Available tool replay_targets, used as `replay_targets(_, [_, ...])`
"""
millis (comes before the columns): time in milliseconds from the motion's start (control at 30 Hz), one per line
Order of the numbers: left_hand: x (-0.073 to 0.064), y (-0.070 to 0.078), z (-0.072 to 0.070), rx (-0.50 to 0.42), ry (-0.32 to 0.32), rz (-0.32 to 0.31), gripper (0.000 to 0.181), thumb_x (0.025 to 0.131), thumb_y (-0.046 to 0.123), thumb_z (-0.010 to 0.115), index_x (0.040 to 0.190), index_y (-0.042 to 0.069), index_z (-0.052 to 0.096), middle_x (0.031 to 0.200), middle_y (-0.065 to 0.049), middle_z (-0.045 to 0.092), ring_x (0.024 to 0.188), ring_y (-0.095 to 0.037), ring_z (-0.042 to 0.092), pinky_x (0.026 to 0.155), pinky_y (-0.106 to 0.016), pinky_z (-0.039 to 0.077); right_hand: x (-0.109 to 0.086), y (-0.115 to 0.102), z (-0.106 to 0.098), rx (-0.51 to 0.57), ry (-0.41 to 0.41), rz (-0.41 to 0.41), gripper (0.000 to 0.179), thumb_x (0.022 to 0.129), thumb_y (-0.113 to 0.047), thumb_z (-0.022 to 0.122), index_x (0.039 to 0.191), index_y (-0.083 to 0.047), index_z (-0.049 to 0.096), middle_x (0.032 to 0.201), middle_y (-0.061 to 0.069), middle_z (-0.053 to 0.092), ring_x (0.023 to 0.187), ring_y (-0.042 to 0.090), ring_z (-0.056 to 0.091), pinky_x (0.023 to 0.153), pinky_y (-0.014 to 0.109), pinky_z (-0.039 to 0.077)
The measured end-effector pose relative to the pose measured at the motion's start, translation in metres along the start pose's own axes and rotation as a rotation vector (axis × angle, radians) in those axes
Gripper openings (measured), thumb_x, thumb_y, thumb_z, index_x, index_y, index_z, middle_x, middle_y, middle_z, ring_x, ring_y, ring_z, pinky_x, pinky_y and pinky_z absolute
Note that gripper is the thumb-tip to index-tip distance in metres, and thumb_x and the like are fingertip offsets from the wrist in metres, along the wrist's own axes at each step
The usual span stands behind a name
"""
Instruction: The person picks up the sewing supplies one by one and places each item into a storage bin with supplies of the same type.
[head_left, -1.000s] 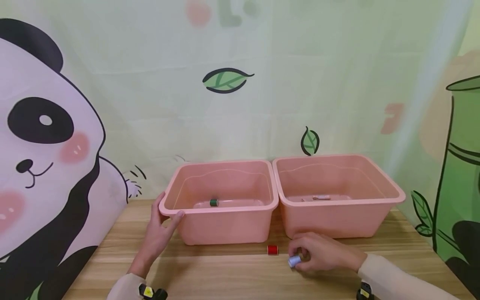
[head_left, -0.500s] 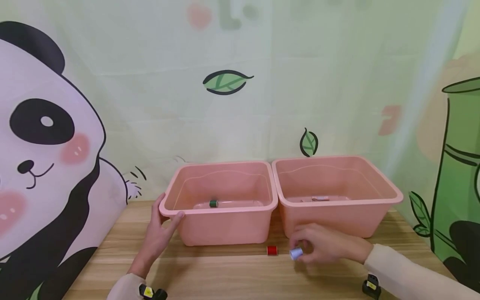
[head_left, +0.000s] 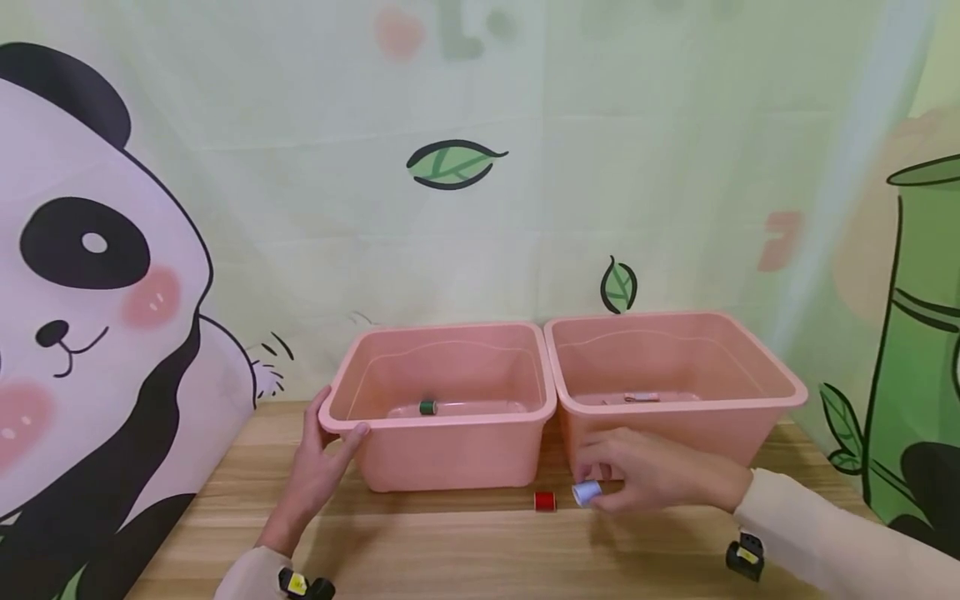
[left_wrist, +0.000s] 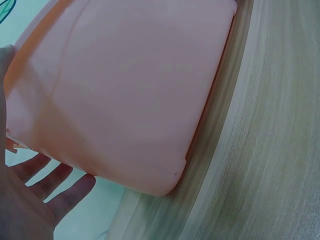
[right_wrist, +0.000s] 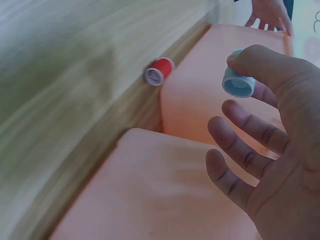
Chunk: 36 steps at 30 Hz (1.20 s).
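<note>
In the head view my right hand [head_left: 645,471] pinches a light blue thread spool [head_left: 587,492] between thumb and index finger, raised in front of the right pink bin. The right wrist view shows the spool's hollow end [right_wrist: 238,87] and the other fingers spread loosely. A red thread spool [head_left: 544,501] lies on its side on the table, left of that hand. My left hand [head_left: 318,475] holds the left pink bin [head_left: 450,454] at its front left corner, thumb on the rim and fingers along the side. Inside that bin lies a dark green thread spool [head_left: 427,407].
The right pink bin [head_left: 675,429] stands close beside the left one. A small pale item with a dark line [head_left: 641,397] lies in it, its kind unclear. Both bins stand on a wood-grain table [head_left: 450,550] before a printed panda curtain [head_left: 487,242].
My right hand has lifted the light blue spool from near the table and moved it up and away from me. My left hand stays at the bin's corner. The red spool has not moved.
</note>
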<state>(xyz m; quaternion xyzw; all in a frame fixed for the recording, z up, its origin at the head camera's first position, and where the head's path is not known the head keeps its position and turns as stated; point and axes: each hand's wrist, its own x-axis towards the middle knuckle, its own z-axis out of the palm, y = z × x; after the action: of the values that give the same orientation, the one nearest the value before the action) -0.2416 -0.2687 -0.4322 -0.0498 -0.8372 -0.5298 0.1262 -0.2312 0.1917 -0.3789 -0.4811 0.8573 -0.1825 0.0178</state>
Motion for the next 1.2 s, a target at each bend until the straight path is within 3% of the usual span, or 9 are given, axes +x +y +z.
replay_targets(167, [0.0,0.0,0.0,-0.007,-0.004,-0.003,0.089,0.1,0.045,0.066,0.164,0.033,0.006,0.162,-0.008,0.032,0.132,-0.028,0.046,0.105,-0.048,0.046,0.005,-0.009,-0.013,-0.008,-0.023,0.013,0.015,0.091,-0.026,0.079,0.101,-0.029,0.069,0.089,-0.016,0.057,0.08,0.011,0.058,0.068,0.02,0.047])
replay_targets(433, [0.0,0.0,-0.001,-0.005,-0.005,-0.002,0.089,0.1,0.044,0.066,0.164,0.032,0.006,0.163,-0.008,0.031,0.132,-0.027,0.045,0.102,-0.036,0.048,0.012,-0.026,-0.036,-0.018,-0.027,0.051,0.015,0.092,-0.027,0.077,0.104,-0.031,0.07,0.092,-0.018,0.058,0.084,0.009,0.057,0.074,0.024,0.051])
replay_targets(633, [-0.001,0.001,-0.001,-0.004,0.001,0.001,0.088,0.1,0.045,0.066,0.164,0.032,0.007,0.162,-0.008,0.032,0.131,-0.028,0.046,0.104,-0.045,0.047,0.021,-0.031,-0.053,-0.019,-0.022,0.046,0.016,0.091,-0.029,0.079,0.105,-0.029,0.07,0.097,-0.016,0.059,0.085,0.008,0.058,0.074,0.026,0.054])
replay_targets(833, [0.0,-0.001,0.0,0.004,0.013,0.013,0.087,0.1,0.041,0.066,0.164,0.027,0.01,0.159,-0.01,0.036,0.128,-0.028,0.048,0.098,-0.031,0.049,0.03,-0.032,-0.062,-0.016,-0.014,0.004,0.014,0.091,-0.023,0.077,0.102,-0.027,0.069,0.098,-0.016,0.062,0.086,0.01,0.061,0.074,0.028,0.056])
replay_targets(1000, [0.0,-0.003,0.001,0.002,0.016,0.02,0.086,0.1,0.039,0.067,0.164,0.027,0.01,0.159,-0.011,0.037,0.127,-0.028,0.049,0.096,-0.026,0.049,0.035,-0.034,-0.068,-0.021,-0.02,0.021,0.016,0.091,-0.022,0.078,0.104,-0.027,0.071,0.099,-0.017,0.064,0.089,0.016,0.064,0.077,0.029,0.057])
replay_targets(1200, [0.0,-0.001,0.0,-0.012,0.019,0.037,0.087,0.1,0.035,0.068,0.164,0.026,0.011,0.158,-0.013,0.037,0.126,-0.028,0.049,0.091,-0.018,0.048,0.039,-0.035,-0.076,-0.026,-0.013,-0.004,0.015,0.091,-0.02,0.078,0.103,-0.025,0.071,0.096,-0.016,0.064,0.086,0.012,0.062,0.073,0.031,0.058])
